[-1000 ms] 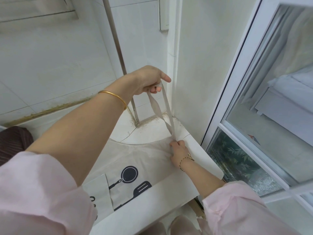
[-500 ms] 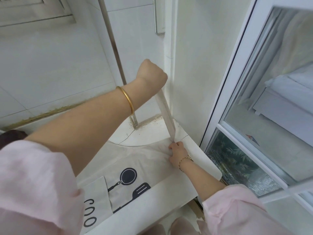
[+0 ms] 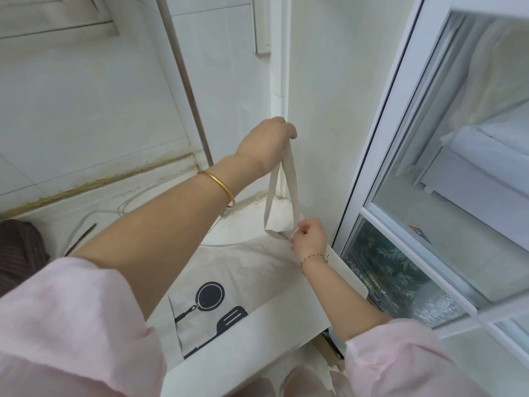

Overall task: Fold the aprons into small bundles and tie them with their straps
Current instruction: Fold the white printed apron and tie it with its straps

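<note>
A beige apron (image 3: pixel 249 270) with a dark pan and spatula print lies flat on a white counter (image 3: pixel 257 336). Its neck strap (image 3: pixel 290 190) rises as a loop from the apron's top right corner. My left hand (image 3: pixel 267 144) is raised above the counter, fingers closed around the top of that loop. My right hand (image 3: pixel 309 234) pinches the strap's base at the apron corner, close to the wall. My left forearm hides much of the apron's left side.
A white wall corner (image 3: pixel 282 81) and a metal pipe (image 3: pixel 186 81) stand right behind the counter. A white-framed glass window (image 3: pixel 429 167) closes off the right side. A dark striped cloth (image 3: pixel 20 250) lies at the far left, with thin straps (image 3: pixel 83 236) on the counter.
The strap was pulled taut and flat half a second ago; now it hangs as an open loop. My left hand has turned and stays raised, my right hand stays at the apron corner.
</note>
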Motion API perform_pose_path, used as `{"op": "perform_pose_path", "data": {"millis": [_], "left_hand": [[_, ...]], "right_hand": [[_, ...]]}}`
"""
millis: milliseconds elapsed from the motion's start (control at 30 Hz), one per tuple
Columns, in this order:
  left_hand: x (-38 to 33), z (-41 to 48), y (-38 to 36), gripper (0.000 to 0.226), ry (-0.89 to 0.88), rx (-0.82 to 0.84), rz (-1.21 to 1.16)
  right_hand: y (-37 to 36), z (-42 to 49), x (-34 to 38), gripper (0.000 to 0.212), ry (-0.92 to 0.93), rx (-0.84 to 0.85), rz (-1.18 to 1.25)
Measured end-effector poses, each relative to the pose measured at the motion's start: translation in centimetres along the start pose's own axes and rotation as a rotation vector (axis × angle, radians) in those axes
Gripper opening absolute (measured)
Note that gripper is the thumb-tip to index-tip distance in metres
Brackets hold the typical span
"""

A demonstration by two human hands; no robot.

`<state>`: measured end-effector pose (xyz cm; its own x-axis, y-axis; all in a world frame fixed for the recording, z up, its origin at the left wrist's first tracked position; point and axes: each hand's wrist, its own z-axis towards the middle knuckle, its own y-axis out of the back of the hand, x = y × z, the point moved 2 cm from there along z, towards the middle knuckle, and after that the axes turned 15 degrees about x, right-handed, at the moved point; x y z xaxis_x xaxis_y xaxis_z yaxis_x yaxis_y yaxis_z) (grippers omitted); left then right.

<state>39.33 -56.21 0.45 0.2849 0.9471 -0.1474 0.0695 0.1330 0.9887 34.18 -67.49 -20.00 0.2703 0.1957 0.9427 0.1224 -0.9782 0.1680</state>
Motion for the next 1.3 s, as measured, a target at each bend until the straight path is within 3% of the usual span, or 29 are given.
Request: {"op": "perform_pose_path", "data": {"millis": [67, 133, 200, 267, 433, 600, 700, 867, 933, 1067, 1167, 1233, 1300], "left_hand": [[-0.1, -0.2, -0.1, 0.04, -0.044, -0.029, 0.006], [-0.4, -0.5, 0.0, 0.04, -0.077, -0.055, 0.007], [-0.5, -0.8, 0.1, 0.042, -0.095, -0.082, 0.015], [-0.4, -1.1, 0.2, 0.042, -0.093, -0.097, 0.014], [0.1, -1.7, 0.7, 0.038, -0.107, -0.09, 0.069], [0.3, -3.0, 1.1, 0.053, -0.188, -0.092, 0.16], [0.6, -3.1, 1.2, 0.059, -0.071, -0.08, 0.298], [1.5, -2.9, 1.3, 0.041, 0.212, -0.061, 0.376], [2.2, -2.6, 1.0, 0.039, 0.244, -0.025, 0.281], [2.5, -2.4, 1.2, 0.035, 0.254, 0.081, -0.396], [1.8, -2.5, 1.9, 0.015, 0.327, 0.208, -0.77], [1.5, -2.7, 2.2, 0.014, 0.37, 0.259, -0.883], [1.6, -2.8, 2.4, 0.018, 0.364, 0.264, -0.796]], "right_hand": [[0.9, 0.6, 1.4, 0.033, 0.021, -0.043, 0.005], [1.4, 1.1, 2.4, 0.044, 0.027, 0.08, -0.047], [1.3, 1.5, 2.8, 0.039, -0.005, 0.226, -0.143], [1.3, 1.9, 2.5, 0.028, -0.03, 0.27, -0.239], [1.9, 2.2, 2.3, 0.012, 0.004, 0.164, -0.22], [2.4, 1.8, 2.6, 0.027, -0.002, 0.081, -0.167], [2.3, 1.3, 3.0, 0.024, 0.003, 0.094, 0.051], [2.0, 1.0, 3.2, 0.018, -0.014, 0.118, 0.334], [2.2, 1.0, 3.0, 0.016, 0.001, 0.132, 0.326], [2.5, 0.7, 2.4, 0.007, 0.02, 0.095, 0.297], [2.8, 0.9, 2.4, 0.006, -0.003, 0.012, 0.214], [3.1, 1.1, 2.4, 0.009, -0.015, -0.067, 0.061], [3.2, 1.2, 2.4, 0.018, -0.003, -0.129, -0.061]]}}
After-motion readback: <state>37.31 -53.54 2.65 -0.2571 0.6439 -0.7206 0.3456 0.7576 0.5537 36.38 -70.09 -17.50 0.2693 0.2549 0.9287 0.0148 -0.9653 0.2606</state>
